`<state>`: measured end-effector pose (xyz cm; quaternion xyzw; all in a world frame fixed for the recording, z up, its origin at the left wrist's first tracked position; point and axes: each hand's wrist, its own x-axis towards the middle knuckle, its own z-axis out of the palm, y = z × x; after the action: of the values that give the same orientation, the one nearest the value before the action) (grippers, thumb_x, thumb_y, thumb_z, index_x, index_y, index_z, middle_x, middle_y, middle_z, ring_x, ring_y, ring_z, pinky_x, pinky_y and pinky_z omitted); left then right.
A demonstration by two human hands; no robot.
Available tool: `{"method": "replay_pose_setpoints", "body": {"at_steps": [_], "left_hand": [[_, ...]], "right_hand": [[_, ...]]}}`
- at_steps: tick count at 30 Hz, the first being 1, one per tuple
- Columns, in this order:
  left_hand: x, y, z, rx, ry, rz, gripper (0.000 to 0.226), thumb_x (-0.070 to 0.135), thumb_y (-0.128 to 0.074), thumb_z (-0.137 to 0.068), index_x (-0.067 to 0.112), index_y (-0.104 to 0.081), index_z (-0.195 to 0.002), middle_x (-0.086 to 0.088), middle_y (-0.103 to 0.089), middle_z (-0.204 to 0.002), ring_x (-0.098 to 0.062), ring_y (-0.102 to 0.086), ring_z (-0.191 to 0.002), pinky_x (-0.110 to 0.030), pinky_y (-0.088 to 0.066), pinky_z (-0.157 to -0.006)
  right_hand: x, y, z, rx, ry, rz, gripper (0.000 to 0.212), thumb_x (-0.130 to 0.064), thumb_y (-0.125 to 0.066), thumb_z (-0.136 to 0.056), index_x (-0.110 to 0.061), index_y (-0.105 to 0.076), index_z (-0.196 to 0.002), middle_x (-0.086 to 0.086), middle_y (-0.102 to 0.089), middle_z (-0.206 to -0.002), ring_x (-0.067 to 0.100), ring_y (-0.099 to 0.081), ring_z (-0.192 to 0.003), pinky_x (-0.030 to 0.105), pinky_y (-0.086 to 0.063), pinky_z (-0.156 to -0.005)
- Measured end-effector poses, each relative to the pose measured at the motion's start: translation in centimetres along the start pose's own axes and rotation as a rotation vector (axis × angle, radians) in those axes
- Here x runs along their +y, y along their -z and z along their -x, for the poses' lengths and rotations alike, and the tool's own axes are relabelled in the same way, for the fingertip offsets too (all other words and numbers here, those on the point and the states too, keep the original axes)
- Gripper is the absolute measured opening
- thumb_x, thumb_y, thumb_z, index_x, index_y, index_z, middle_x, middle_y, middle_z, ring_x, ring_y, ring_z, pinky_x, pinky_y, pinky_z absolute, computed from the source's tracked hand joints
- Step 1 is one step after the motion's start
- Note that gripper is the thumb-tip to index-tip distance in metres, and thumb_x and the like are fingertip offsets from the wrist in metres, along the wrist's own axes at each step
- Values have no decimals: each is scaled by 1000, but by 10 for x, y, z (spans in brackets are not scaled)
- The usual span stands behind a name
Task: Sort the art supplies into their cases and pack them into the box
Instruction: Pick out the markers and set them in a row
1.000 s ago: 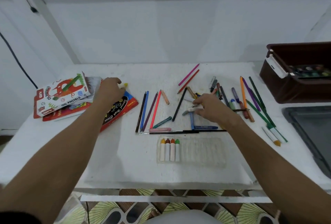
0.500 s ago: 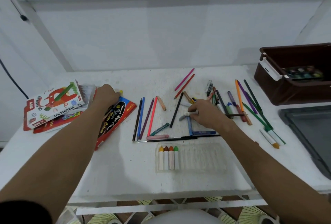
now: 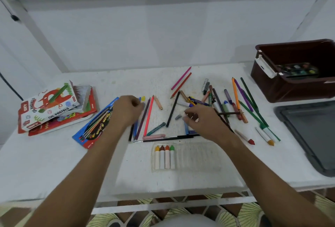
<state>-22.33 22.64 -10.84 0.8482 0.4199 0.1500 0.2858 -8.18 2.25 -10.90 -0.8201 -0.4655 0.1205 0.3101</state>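
Swinging in from the pastel boxes (image 3: 54,107) at the bench's left edge, the left hand (image 3: 126,110) now sits over the pencil row mid-bench, fingers curled, a yellow-tipped crayon (image 3: 143,98) seemingly in its grip. Right hand (image 3: 201,119) pinches a small pale crayon from the pile. Tray (image 3: 199,156) at front edge holds four; brown box (image 3: 290,89) waits at right. Sorting barely begun.

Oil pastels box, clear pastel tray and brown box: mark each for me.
Oil pastels box (image 3: 49,108): head view, on its printed white lid.
Clear pastel tray (image 3: 199,156): head view, on its bare ribbed right part.
Brown box (image 3: 290,90): head view, on its front wall.
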Motion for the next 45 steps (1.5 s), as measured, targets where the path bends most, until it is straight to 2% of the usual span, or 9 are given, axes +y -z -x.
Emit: {"method": "replay_pose_setpoints", "body": {"at_steps": [5,8,11,17,21,26,30,37,45], "left_hand": [[31,-28,83,-214,18,159,33,39,-70,-82,21,-66,-110,6,-69,-81,-6,-65,-69,-22,-51,-66],[40,-41,112,-300,17,184,34,37,-71,-82,22,-65,-111,4,-68,-77,-7,-66,-67,-16,-51,-59],[44,-47,124,-280,9,168,33,35,-69,-84,26,-64,-115,5,-66,-68,-3,-62,-56,-7,-40,-46],[42,-49,130,-247,3,79,34,35,-69,-84,26,-63,-117,8,-62,-75,-3,-59,-60,-7,-38,-50],[37,-50,129,-257,-29,61,36,37,-65,-87,23,-63,-120,4,-68,-86,-6,-62,-67,-14,-46,-62],[29,-48,131,-256,-83,-6,37,39,-62,-89,21,-63,-122,4,-68,-111,-4,-59,-78,-13,-41,-71],[28,-47,134,-262,-149,-25,35,37,-60,-91,27,-61,-125,9,-63,-90,-1,-55,-73,-7,-38,-65],[23,-53,129,-307,-266,-131,26,36,-57,-92,28,-67,-115,0,-62,-87,-12,-59,-75,-32,-52,-74],[17,-53,127,-333,-292,-156,33,39,-56,-93,33,-60,-126,3,-54,-90,-10,-53,-78,-23,-42,-71]], "right_hand": [[-8,-8,47,-149,-148,-81,21,-35,-64,-86,-15,-71,-91,-6,-64,-74,4,-58,-66,14,-42,-58],[-5,-15,64,-194,-241,-116,25,-36,-67,-84,-14,-71,-97,-8,-63,-73,0,-57,-61,9,-38,-52],[-3,-21,71,-194,-326,-194,34,-36,-69,-82,-14,-66,-107,-2,-68,-80,4,-62,-64,14,-47,-55],[-6,-31,73,-160,-376,-263,39,-33,-72,-81,-16,-62,-114,2,-69,-83,10,-65,-69,25,-56,-65],[-6,-34,74,-109,-359,-273,40,-35,-71,-81,-15,-62,-115,2,-68,-82,10,-65,-69,23,-54,-67],[-4,-32,77,-141,-295,-248,38,-30,-66,-87,-15,-61,-121,-1,-69,-92,5,-64,-71,16,-49,-70],[-2,-35,79,-153,-241,-196,39,-25,-67,-86,-20,-60,-124,-7,-64,-94,1,-57,-76,9,-41,-69],[-2,-38,76,-207,-143,3,39,-28,-58,-92,-20,-56,-130,1,-57,-105,9,-48,-88,17,-35,-80],[-1,-38,81,-237,-58,-14,43,-32,-52,-95,-27,-47,-137,-4,-45,-98,7,-43,-83,19,-35,-76]]}}
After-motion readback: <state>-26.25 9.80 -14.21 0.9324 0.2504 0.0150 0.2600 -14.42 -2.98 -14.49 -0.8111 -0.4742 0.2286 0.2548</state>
